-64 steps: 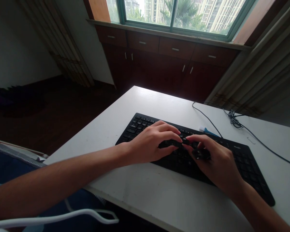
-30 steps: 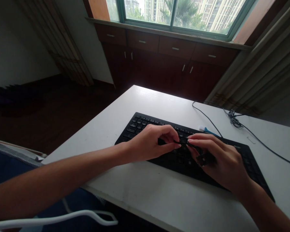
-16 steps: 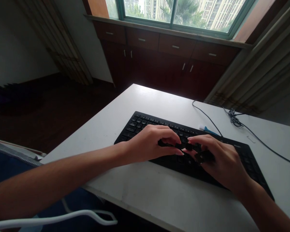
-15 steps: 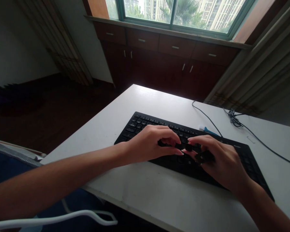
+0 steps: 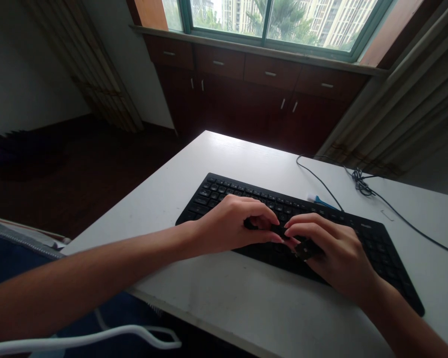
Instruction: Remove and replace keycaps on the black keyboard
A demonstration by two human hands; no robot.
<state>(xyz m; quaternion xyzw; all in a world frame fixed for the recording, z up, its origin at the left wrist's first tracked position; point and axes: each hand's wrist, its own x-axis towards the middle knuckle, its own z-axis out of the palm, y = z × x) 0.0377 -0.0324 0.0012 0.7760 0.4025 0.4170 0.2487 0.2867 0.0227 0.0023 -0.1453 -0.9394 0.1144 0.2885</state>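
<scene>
A black keyboard (image 5: 242, 187) lies at a slant on the white table (image 5: 209, 298). My left hand (image 5: 235, 221) is above its middle, thumb and fingers curled in a pinch; whatever dark thing is between them blends with the keys. Close by on the right, my right hand (image 5: 332, 243) is also closed, its fingertips almost meeting the left ones. A small black piece (image 5: 306, 249) with tiny light marks is tucked in my right fingers. Between the two sets of fingertips, a small dark block is hard to tell from the keyboard.
Behind the keyboard lies a small blue-handled brush (image 5: 323, 202). A black cable (image 5: 406, 206) with a tied bundle runs across the table's right side. A thin bent wire (image 5: 387, 215) lies near it. A white curved bar (image 5: 97, 336) is at lower left.
My right hand has shifted slightly left and its fingertips have closed in toward my left hand. The dark block at its fingertips is now mostly covered. My left hand has barely moved.
</scene>
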